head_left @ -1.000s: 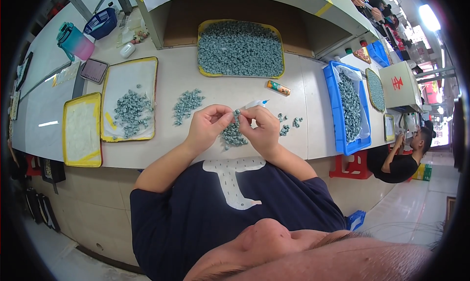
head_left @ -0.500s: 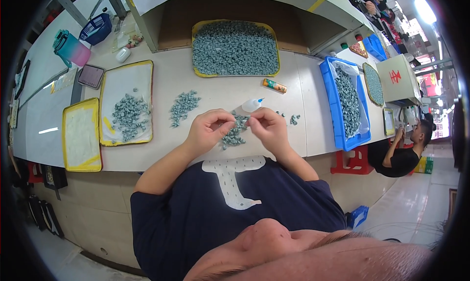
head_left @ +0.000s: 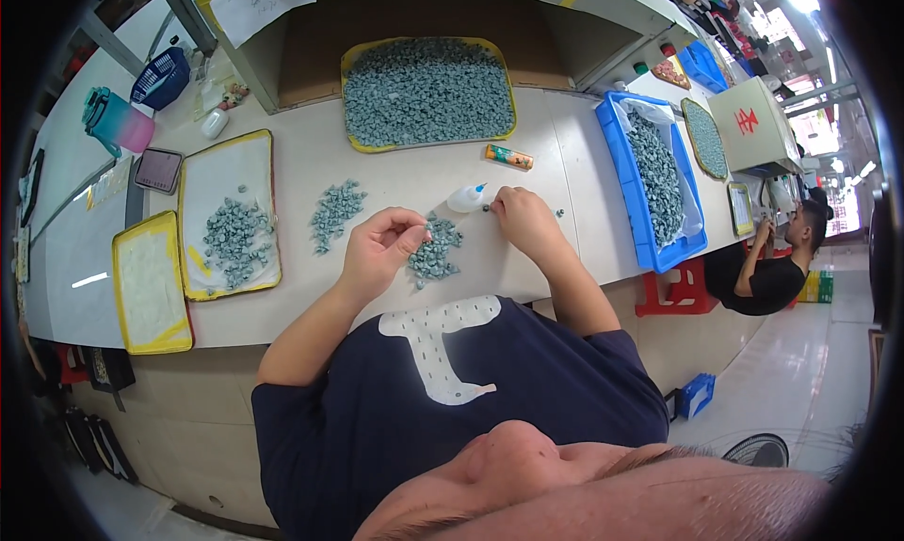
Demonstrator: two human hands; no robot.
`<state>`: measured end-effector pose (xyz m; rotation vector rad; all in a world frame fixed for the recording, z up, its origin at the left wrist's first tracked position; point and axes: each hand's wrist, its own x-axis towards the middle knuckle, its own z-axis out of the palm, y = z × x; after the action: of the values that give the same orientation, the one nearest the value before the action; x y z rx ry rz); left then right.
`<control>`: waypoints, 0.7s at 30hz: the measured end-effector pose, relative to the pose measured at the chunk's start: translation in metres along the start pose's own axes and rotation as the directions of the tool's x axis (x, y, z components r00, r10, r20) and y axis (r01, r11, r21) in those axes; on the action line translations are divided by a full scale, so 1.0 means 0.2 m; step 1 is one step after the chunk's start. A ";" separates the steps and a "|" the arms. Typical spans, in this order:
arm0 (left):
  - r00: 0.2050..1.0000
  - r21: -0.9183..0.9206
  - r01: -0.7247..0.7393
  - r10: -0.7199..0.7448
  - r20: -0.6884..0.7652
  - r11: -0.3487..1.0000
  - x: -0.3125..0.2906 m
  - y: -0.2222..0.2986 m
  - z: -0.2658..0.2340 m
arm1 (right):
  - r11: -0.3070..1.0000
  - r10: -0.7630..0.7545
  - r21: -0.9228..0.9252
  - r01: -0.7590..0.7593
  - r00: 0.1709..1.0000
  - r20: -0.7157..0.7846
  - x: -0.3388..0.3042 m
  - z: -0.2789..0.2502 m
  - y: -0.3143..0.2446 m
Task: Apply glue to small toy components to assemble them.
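Note:
My left hand [head_left: 384, 249] is raised beside a small pile of grey-green pieces [head_left: 435, 251]. Its thumb and forefinger are pinched; what sits between the tips is too small to make out. Right of the pile, my right hand [head_left: 527, 223] rests with bent fingers and its fingertips down at the table, where a few loose pieces lie. Whether those fingers grip a piece is hidden. A white squeeze bottle with a blue tip [head_left: 466, 199] lies between my hands, just beyond the pile. Another small heap of pieces [head_left: 336, 213] is left of my left hand.
Left are a yellow-edged tray with pieces [head_left: 276, 202] and a smaller tray [head_left: 151, 287]. A full tray [head_left: 513, 98] stands in the shelf, an orange-green tube [head_left: 509, 157] before it. Right are a blue bin of pieces [head_left: 643, 251] and a seated person [head_left: 767, 258].
My hands have moved apart. The right went from the pinch above the pile down to the loose pieces on the right; the left stays pinched near the pile. The whole view has shifted slightly.

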<state>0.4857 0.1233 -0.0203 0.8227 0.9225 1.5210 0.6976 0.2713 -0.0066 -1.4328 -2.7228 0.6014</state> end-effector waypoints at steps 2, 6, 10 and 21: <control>1.000 -0.005 0.007 -0.007 -0.012 1.000 0.00 0.00 -0.01 | 1.000 0.008 -0.024 -0.008 1.000 -0.003 0.01 0.00 0.02; 1.000 -0.013 0.019 -0.020 -0.009 1.000 0.02 -0.01 -0.02 | 0.943 -0.153 0.248 0.223 0.950 -0.273 0.01 -0.03 -0.04; 0.998 -0.263 0.048 -0.039 0.039 0.964 0.03 -0.02 -0.01 | 0.878 -0.272 0.309 0.365 0.913 -0.306 -0.01 0.00 -0.13; 0.979 -0.569 0.076 0.046 0.197 0.819 0.05 -0.04 0.00 | 0.741 -0.126 0.627 0.242 0.966 -0.224 -0.04 0.01 -0.23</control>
<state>0.4867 0.1334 -0.0269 0.5060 0.2760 1.5486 0.6665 0.2405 0.0078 -0.9614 -2.1361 1.1972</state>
